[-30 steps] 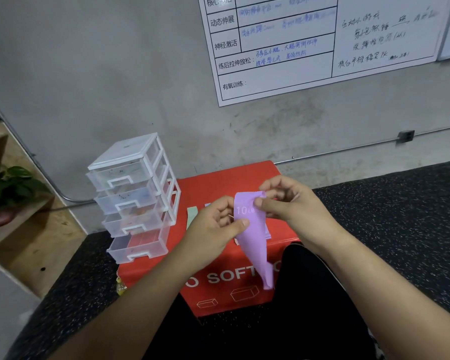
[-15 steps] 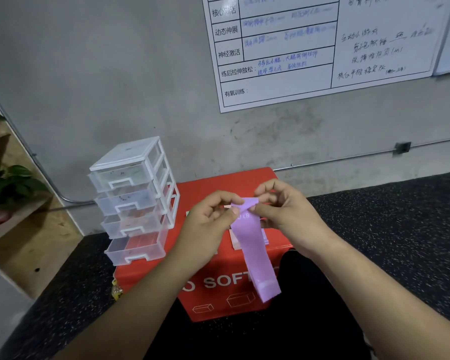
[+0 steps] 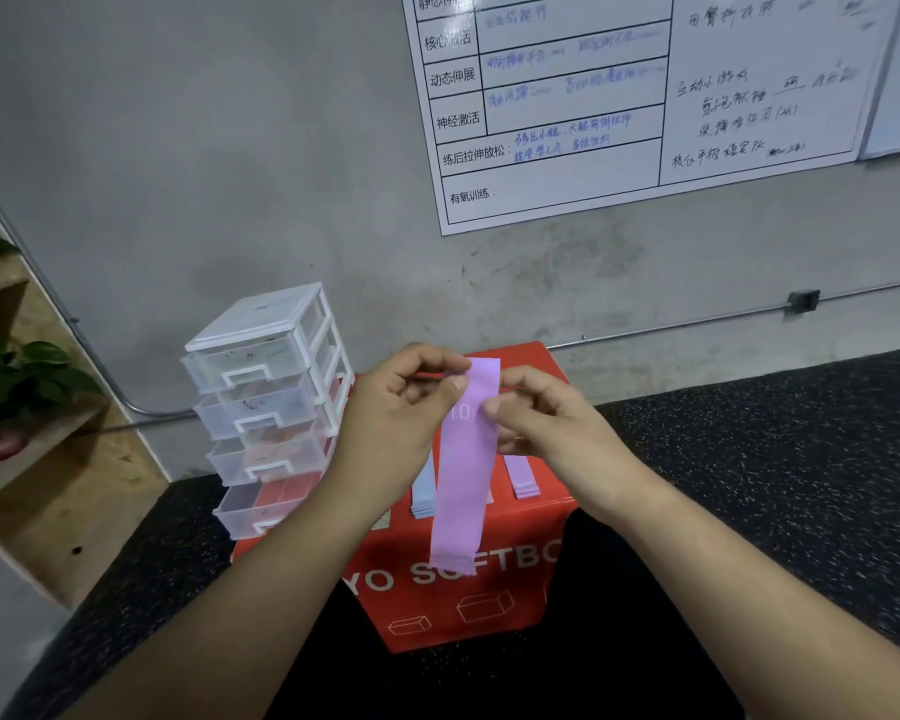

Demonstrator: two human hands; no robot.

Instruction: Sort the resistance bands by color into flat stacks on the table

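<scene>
A purple resistance band [image 3: 463, 475] hangs straight down in front of the red box [image 3: 515, 595] that serves as the table. My left hand [image 3: 401, 413] pinches the band's upper left edge and my right hand [image 3: 546, 423] pinches its upper right edge. On the box top behind the hanging band lie a blue stack [image 3: 423, 493] and a purple stack [image 3: 520, 478], both partly hidden by my hands. A sliver of a greenish band [image 3: 380, 521] shows by my left forearm.
A clear plastic drawer tower [image 3: 266, 407] stands on the box's left side. A grey wall with a whiteboard [image 3: 645, 96] is behind. Wooden shelving with a plant [image 3: 17, 387] is at the left. Dark speckled floor [image 3: 780, 459] surrounds the box.
Both hands have raised the purple band's top and spread it flat, so it hangs straight and wide. The camera has moved closer.
</scene>
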